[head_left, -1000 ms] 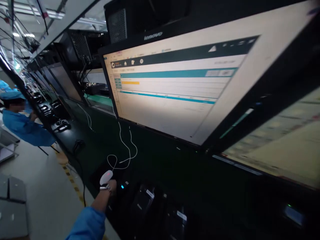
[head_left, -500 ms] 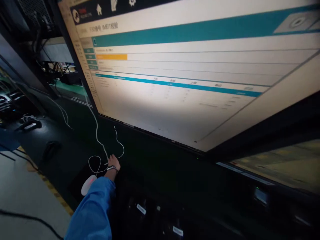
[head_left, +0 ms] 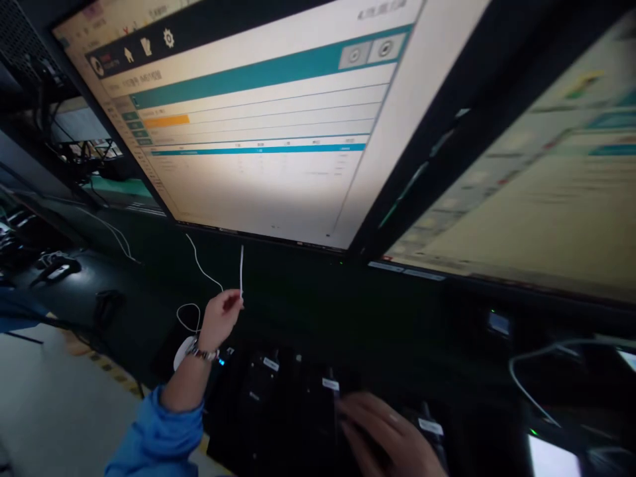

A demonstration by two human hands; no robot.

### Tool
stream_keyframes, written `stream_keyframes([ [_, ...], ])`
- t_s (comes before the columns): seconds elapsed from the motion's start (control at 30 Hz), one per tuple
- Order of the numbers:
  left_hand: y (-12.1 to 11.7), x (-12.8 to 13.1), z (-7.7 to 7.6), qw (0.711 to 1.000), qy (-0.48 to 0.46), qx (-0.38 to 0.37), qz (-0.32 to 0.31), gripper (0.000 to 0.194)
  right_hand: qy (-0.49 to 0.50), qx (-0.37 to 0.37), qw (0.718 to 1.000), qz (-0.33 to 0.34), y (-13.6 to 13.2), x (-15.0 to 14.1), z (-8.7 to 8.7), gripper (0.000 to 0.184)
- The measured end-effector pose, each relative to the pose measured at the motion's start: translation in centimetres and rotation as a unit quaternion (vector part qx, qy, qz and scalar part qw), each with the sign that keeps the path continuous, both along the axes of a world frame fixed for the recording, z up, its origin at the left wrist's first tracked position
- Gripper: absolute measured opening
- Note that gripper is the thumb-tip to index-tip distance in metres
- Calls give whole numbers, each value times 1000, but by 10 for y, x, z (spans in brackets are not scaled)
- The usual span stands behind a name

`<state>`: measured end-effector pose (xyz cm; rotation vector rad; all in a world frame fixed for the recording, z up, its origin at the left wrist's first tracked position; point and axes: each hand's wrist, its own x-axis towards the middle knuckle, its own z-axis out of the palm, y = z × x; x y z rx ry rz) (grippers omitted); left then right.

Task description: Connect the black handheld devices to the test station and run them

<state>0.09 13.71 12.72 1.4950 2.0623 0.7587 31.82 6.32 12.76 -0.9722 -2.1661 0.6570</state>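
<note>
My left hand (head_left: 218,319), with a watch on the wrist and a blue sleeve, is raised over the dark bench and pinches a white cable (head_left: 241,271) whose free end points straight up. The cable runs back in a loop towards a white mouse (head_left: 183,350) lying just behind my wrist. My right hand (head_left: 385,434) is blurred at the bottom, reaching over a row of dark devices (head_left: 271,387) with white labels; I cannot tell whether it holds one. A large monitor (head_left: 258,132) with a teal and white program window hangs above.
A second monitor (head_left: 536,179) stands to the right. Another grey cable (head_left: 527,371) curves at the right near a small green light. More black equipment (head_left: 54,265) lies along the bench to the left, beside the pale floor with a yellow striped line (head_left: 79,344).
My left hand has lifted off the bench with the white cable end pinched upright. My right hand has come into view at the bottom. The view has swung right and down.
</note>
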Motion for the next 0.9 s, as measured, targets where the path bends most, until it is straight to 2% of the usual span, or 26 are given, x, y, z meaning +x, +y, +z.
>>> stream_keyframes([
  [0.07, -45, 27, 32, 985, -155, 47, -61, 29, 48, -144, 987, 47, 5, -33, 17, 22],
  [0.1, -66, 41, 43, 977, -191, 47, -85, 27, 70, -213, 972, 68, 4, -47, 24, 23],
  [0.13, -84, 52, 50, 969, -223, 46, -100, 24, 93, -269, 955, 88, 2, -60, 29, 22],
  [0.2, -112, 70, 52, 959, -255, 42, -114, 21, 139, -346, 918, 131, -6, -76, 31, 15],
  [0.27, -130, 79, 42, 962, -245, 54, -105, 20, 180, -382, 892, 161, -16, -81, 25, 13],
  [0.3, -137, 80, 34, 973, -206, 62, -89, 22, 200, -395, 882, 163, -20, -80, 21, 15],
  [0.37, -149, 80, 17, 997, -50, 54, -37, 30, 235, -421, 865, 137, -24, -74, 14, 19],
  [0.4, -155, 81, 7, 998, 49, 36, -2, 35, 256, -434, 856, 116, -23, -70, 12, 22],
  [0.47, -166, 84, -10, 975, 212, -9, 57, 45, 302, -453, 835, 79, -20, -61, 11, 29],
  [0.53, -175, 91, -25, 954, 286, -24, 93, 49, 334, -464, 818, 64, -15, -53, 12, 34],
  [0.6, -181, 100, -36, 950, 292, 0, 112, 44, 343, -474, 808, 68, -13, -49, 12, 36],
  [0.7, -186, 113, -47, 962, 241, 48, 120, 35, 337, -475, 809, 77, -17, -50, 5, 35],
  [0.8, -189, 121, -55, 979, 154, 79, 105, 41, 349, -470, 808, 72, -26, -56, -5, 34],
  [0.9, -195, 122, -63, 987, 72, 81, 123, 45, 354, -467, 809, 53, -36, -61, -12, 32],
])
